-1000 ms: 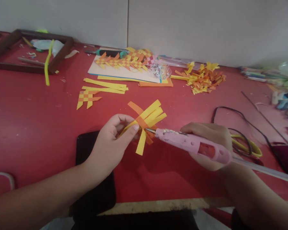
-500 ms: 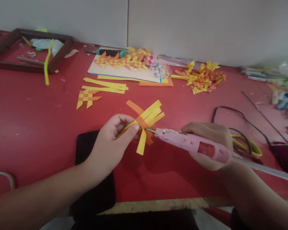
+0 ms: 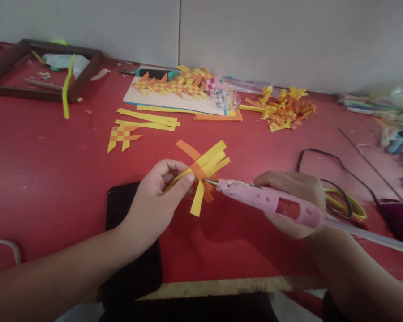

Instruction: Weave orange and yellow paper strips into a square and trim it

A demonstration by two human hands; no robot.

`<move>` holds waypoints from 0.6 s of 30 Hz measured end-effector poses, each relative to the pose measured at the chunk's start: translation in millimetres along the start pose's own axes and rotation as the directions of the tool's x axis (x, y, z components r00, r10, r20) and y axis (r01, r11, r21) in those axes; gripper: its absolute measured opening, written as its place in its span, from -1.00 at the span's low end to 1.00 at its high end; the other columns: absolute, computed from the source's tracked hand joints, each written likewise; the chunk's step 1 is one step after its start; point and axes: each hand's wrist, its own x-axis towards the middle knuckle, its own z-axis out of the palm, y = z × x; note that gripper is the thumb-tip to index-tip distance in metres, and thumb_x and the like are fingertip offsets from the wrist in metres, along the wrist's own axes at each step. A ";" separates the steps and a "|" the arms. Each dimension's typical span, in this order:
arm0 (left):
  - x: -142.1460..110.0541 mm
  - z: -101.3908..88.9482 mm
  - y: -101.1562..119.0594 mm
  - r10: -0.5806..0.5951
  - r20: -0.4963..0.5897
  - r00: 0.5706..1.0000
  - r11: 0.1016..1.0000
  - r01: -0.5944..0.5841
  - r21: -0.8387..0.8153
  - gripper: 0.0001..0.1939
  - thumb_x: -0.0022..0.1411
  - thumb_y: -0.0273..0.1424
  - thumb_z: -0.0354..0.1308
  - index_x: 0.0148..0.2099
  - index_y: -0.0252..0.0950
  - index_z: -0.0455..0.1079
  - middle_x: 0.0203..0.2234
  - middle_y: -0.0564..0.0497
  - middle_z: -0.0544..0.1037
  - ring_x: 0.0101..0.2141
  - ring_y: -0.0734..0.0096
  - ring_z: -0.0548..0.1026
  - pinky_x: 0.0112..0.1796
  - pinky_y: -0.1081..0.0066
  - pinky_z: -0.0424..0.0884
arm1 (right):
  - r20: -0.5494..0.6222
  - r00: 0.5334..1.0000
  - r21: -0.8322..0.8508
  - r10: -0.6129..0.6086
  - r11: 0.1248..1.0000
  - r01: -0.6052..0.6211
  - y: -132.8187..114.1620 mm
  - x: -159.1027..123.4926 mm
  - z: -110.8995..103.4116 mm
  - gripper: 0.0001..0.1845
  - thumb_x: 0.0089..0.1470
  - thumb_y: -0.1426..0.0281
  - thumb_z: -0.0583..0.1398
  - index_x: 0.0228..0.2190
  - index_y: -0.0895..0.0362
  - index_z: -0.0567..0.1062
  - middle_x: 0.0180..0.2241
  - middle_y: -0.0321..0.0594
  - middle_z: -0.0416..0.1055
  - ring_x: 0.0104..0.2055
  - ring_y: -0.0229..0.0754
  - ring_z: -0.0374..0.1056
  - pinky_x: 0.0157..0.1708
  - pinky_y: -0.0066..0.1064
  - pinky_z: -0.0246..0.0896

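Observation:
Between thumb and fingers, my left hand [image 3: 168, 183] pinches a bundle of woven paper strips [image 3: 211, 163], yellow and orange, with loose ends fanning out. My right hand [image 3: 292, 192] is wrapped round a pink hot glue gun [image 3: 262, 197]. The gun's metal nozzle points left and meets the strips close to my left thumb. A clear glue stick [image 3: 369, 237] sticks out of the gun's back end. Whether glue is coming out cannot be made out. The left hand's fingertips are partly hidden behind the paper.
A black phone-like slab [image 3: 134, 255] lies under my left forearm. Behind are a woven paper fish [image 3: 121, 136], yellow strips [image 3: 147, 118], a white board [image 3: 174, 103] bearing woven pieces, and a heap of paper scraps [image 3: 285, 109]. A dark frame [image 3: 30, 94] is at left, a black cable [image 3: 339, 156] at right.
Almost nothing differs. The lower yellow strip end has shifted very slightly; both hands and the glue gun hold the same place.

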 end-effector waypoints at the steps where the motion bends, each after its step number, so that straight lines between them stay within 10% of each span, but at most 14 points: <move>1: 0.2 0.1 0.1 -0.001 0.002 1.000 1.000 0.001 0.000 -0.84 0.24 -0.32 0.29 -0.24 -0.21 0.37 -0.39 0.16 0.54 -0.36 0.55 0.54 -0.31 0.57 0.43 | 0.000 1.000 0.000 0.003 1.000 -0.003 -0.1 -0.2 -0.1 -0.93 -0.03 0.37 0.14 -0.40 0.05 0.36 -0.62 -0.39 0.31 -0.66 -0.33 0.11 -0.64 -0.44 -0.04; 18: 1.6 1.7 1.6 -0.008 -0.029 1.000 0.999 0.007 -0.035 -0.83 0.21 -0.33 0.32 -0.25 -0.23 0.38 -0.39 0.14 0.51 -0.37 0.58 0.49 -0.32 0.60 0.44 | -0.065 0.996 0.012 0.065 0.998 -0.065 6.7 1.0 -7.2 -0.91 0.01 0.33 0.13 -0.42 0.07 0.40 -0.62 -0.36 0.33 -0.68 -0.33 0.15 -0.65 -0.44 0.02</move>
